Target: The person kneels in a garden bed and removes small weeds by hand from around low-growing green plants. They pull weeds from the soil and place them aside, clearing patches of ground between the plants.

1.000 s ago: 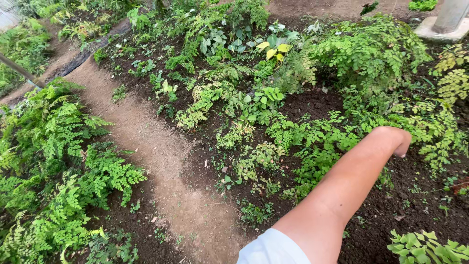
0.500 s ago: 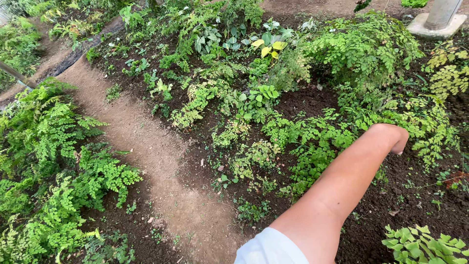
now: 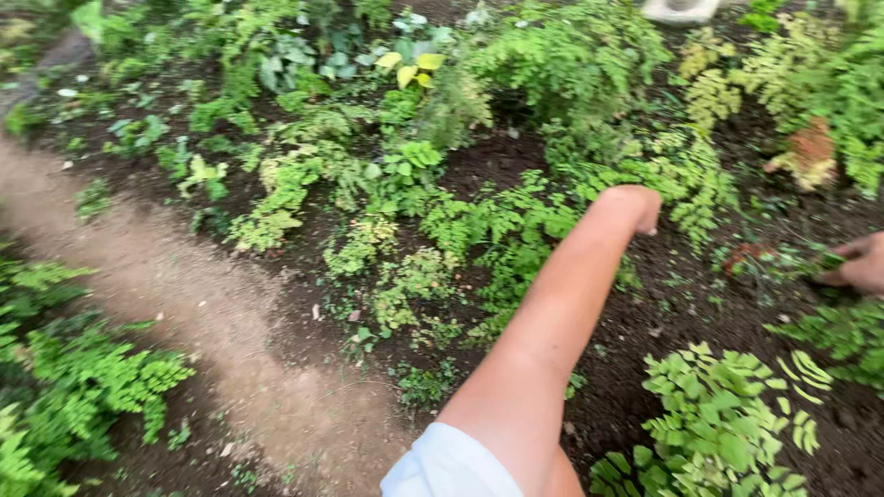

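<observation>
My left arm stretches from a white sleeve at the bottom middle out over a garden bed. My left hand (image 3: 633, 208) bends down at the wrist into low green ferns (image 3: 516, 230), and its fingers are hidden among the leaves. My right hand (image 3: 856, 262) shows only partly at the right edge. Its fingers are pinched together on a small green plant (image 3: 803, 264) growing low in the dark soil (image 3: 663, 313).
A bare dirt path (image 3: 184, 294) runs from the left edge to the bottom middle. Ferns (image 3: 83, 387) line its left side. A bright green leafy plant (image 3: 727, 423) grows at the bottom right, yellow-leaved plants (image 3: 410, 66) at the back, and a pale concrete base (image 3: 680, 9) at the top edge.
The view has swung right and down toward the bed. My right hand has come into view at the right edge. My left arm stays stretched out over the ferns.
</observation>
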